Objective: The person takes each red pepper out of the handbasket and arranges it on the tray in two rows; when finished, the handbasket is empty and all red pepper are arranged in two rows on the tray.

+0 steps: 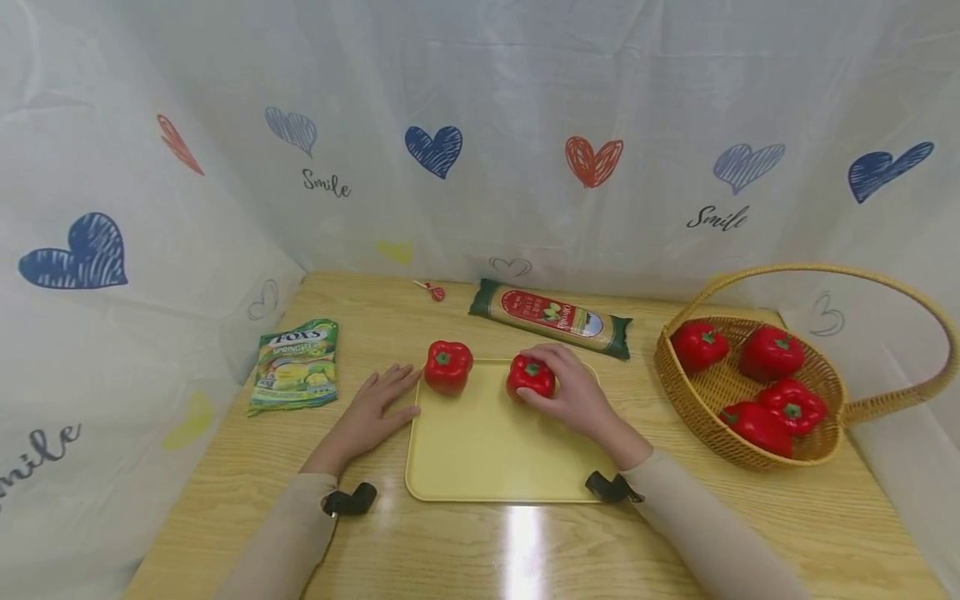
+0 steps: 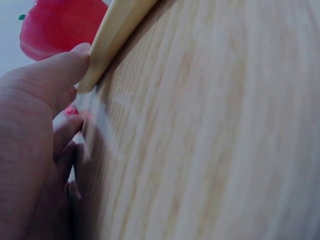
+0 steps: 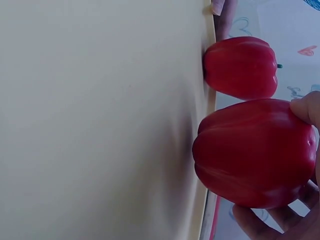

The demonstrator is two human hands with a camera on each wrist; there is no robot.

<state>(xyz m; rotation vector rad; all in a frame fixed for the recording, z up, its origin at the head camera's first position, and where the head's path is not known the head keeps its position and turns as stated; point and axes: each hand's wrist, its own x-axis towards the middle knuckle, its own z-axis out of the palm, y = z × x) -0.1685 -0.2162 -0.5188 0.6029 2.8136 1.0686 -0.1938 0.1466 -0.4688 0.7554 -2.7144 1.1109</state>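
My right hand grips a red bell pepper over the back right part of the yellow tray. In the right wrist view, thumb and fingers go round the sides of this bell pepper, close over the tray's surface. A second red bell pepper stands upright at the tray's back left corner, its green stem on top. My left hand lies by the tray's left edge with fingers extended. In the left wrist view its thumb touches the tray's rim.
At the right stands a wicker basket with a tall handle, holding several red bell peppers. A spaghetti packet lies behind the tray. A red lollipop is at the back, and a green FOX'S candy bag lies at the left.
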